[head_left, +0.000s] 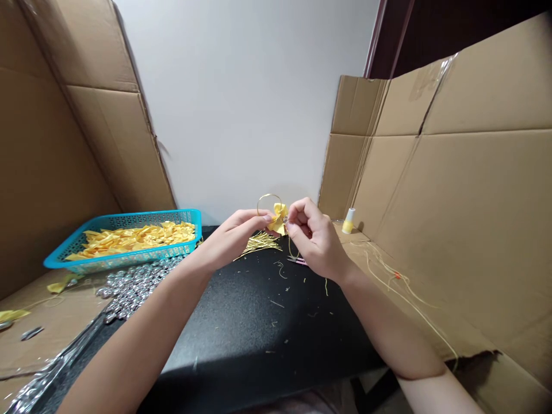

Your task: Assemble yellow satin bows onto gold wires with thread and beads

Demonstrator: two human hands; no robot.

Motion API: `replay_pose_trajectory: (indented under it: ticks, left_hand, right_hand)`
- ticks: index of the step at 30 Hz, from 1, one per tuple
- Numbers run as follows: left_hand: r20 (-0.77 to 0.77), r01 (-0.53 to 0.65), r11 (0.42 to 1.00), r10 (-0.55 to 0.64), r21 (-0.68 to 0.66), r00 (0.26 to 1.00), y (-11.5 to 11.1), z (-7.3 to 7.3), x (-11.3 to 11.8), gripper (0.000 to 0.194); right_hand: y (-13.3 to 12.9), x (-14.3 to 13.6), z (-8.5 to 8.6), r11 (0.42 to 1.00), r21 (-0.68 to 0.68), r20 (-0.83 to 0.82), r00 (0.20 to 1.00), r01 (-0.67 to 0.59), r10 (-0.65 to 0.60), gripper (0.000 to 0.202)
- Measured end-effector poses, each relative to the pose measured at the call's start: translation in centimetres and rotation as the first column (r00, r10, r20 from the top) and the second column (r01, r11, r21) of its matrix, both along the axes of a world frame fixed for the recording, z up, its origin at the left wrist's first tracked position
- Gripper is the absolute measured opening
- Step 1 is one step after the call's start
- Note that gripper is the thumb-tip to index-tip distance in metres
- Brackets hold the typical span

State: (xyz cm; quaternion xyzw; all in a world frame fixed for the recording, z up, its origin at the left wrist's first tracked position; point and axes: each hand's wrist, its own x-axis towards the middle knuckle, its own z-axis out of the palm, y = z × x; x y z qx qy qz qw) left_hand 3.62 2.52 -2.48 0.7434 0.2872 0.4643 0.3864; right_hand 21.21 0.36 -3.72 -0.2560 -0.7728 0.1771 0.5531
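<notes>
A yellow ribbon bow (279, 218) is held above the back of the black table, with a thin golden loop (269, 195) rising at its upper left. My left hand (235, 233) pinches the bow's left side between thumb and fingers. On the other side, my right hand (313, 236) is closed at the bow's right edge, its fingertips pinched around something too small to make out. A thin yellow strand (294, 252) hangs below the right fingers. Behind my left hand lies a bundle of golden ties (261, 242). Small scissors (297, 261) with pink handles lie partly hidden beneath my right hand.
At the left stands a blue basket (123, 257) of yellow bows, with many silvery beads (135, 287) before it. A thread spool (348, 221) stands at the back right. Yellow cord (405, 296) trails along the right. Cardboard walls (466, 190) rise on both sides. Scraps dot the black table (259, 322).
</notes>
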Motion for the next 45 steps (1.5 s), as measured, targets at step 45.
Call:
replay_pose_trajectory:
  ticks: [45]
  left_hand:
    - [-0.223, 0.076, 0.991, -0.051, 0.106, 0.973, -0.9, 0.5, -0.4, 0.021]
  right_hand:
    - [-0.4, -0.1, 0.0, 1.0, -0.002, 0.0, 1.0, -0.026, 0.026, 0.015]
